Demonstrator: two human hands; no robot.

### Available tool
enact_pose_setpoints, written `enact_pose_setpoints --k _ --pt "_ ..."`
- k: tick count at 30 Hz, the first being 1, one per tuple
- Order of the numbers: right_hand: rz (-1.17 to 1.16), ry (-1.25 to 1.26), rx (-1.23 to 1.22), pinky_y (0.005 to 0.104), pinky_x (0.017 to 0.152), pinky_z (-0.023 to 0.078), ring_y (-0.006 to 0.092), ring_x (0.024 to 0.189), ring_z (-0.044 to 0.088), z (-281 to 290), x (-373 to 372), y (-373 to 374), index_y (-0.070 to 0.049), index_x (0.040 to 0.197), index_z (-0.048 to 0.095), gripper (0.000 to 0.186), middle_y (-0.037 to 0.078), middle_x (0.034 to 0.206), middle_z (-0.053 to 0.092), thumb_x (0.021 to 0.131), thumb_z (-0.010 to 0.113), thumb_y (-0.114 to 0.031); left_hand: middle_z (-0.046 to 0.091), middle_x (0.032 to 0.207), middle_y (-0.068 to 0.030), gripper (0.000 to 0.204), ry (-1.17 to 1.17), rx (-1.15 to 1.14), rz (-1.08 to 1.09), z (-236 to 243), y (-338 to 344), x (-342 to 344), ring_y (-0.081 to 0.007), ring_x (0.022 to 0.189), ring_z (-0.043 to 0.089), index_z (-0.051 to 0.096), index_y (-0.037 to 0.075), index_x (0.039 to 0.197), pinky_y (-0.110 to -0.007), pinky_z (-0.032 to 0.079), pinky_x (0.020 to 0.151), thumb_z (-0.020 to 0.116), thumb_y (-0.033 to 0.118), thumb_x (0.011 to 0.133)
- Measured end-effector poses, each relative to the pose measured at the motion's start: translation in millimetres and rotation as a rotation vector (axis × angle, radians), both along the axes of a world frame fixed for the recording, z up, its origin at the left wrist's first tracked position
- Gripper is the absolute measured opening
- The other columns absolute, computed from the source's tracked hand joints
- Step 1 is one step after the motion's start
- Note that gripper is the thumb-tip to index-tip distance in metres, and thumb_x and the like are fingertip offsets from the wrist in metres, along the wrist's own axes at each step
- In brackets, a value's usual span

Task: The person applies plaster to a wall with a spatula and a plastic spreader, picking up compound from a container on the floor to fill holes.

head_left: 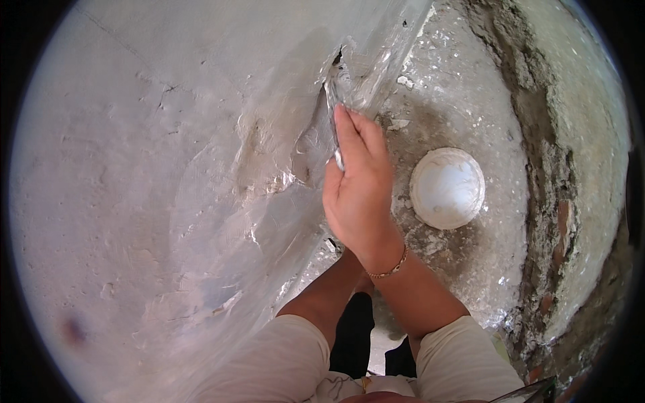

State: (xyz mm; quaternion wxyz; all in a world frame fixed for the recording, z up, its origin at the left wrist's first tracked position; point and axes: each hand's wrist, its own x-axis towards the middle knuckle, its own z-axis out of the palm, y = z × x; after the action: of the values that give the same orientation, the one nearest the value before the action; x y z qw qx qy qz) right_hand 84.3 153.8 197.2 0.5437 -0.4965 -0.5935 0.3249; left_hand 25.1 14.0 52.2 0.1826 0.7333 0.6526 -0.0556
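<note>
Held a thin metal blade (330, 104) in the right hand (358, 181), thumb and fingers closed narrowly about it, with the blade against the grey plastered surface (134, 201), seemingly a wall. Could not tell the state of the left hand, hidden behind the right wrist (384, 252). Saw a small dark hole (337, 58) just past the blade's upper end, not yet filled, next to a wet-looking smear of paste (346, 82). Judged the smoothing only partway along: found broad stretches to the left fairly even, but ragged ridges (252, 144) near the hand and a fine crack (166, 94) farther out, probably left to work over. Noted a round white tub (416, 191) on the stained floor (494, 269), right of the hand and apart from it, with pale contents perhaps left to spread. Made out beyond it a rough, dark gap (537, 201), apparently untreated.
</note>
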Motion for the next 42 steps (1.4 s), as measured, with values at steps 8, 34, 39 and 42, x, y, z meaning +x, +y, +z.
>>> enact_pose_setpoints --k 8,34,39,42 --pt "-0.167 0.013 0.063 0.0357 0.090 0.047 0.0330 0.102 0.058 5.2 14.4 18.9 0.007 0.125 0.055 0.048 0.020 0.117 0.055 0.077 0.050 0.012 0.021 0.150 -0.0308 0.088 0.030 0.045 -0.054 -14.0 2.4 -1.6 -0.0427 0.141 0.017 0.030 -0.004 0.144 -0.054 0.014 0.115 0.066 0.046 0.081" --pt "0.005 0.115 -0.036 0.0362 0.088 0.047 0.0326 0.101 0.059 15.7 -10.7 -37.8 0.005 0.125 0.055 0.042 0.021 0.115 0.057 0.083 0.054 0.005 0.030 0.145 -0.0304 0.090 0.038 0.066 -0.025 -15.7 -0.3 -2.5 -0.0448 0.139 0.021 0.031 -0.004 0.143 -0.056 0.015 0.115 0.066 0.047 0.078" --pt "0.114 0.165 -0.032 0.0354 0.085 0.048 0.0321 0.094 0.062 30.8 22.0 -59.2 0.006 0.120 0.059 0.039 0.021 0.107 0.062 0.081 0.055 0.006 0.024 0.146 -0.0333 0.093 -0.010 0.158 -0.106 -6.6 2.8 -1.9 -0.0471 0.140 0.017 0.027 -0.006 0.143 -0.054 0.012 0.116 0.065 0.047 0.078" --pt "0.000 0.122 -0.126 0.0335 0.084 0.048 0.0306 0.092 0.063 24.4 30.5 -53.4 0.006 0.116 0.059 0.033 0.020 0.107 0.062 0.084 0.051 0.004 0.021 0.147 -0.0336 0.094 0.069 0.073 -0.103 -1.7 0.7 -0.5 -0.0475 0.140 0.014 0.026 -0.007 0.143 -0.055 0.010 0.116 0.065 0.047 0.078"
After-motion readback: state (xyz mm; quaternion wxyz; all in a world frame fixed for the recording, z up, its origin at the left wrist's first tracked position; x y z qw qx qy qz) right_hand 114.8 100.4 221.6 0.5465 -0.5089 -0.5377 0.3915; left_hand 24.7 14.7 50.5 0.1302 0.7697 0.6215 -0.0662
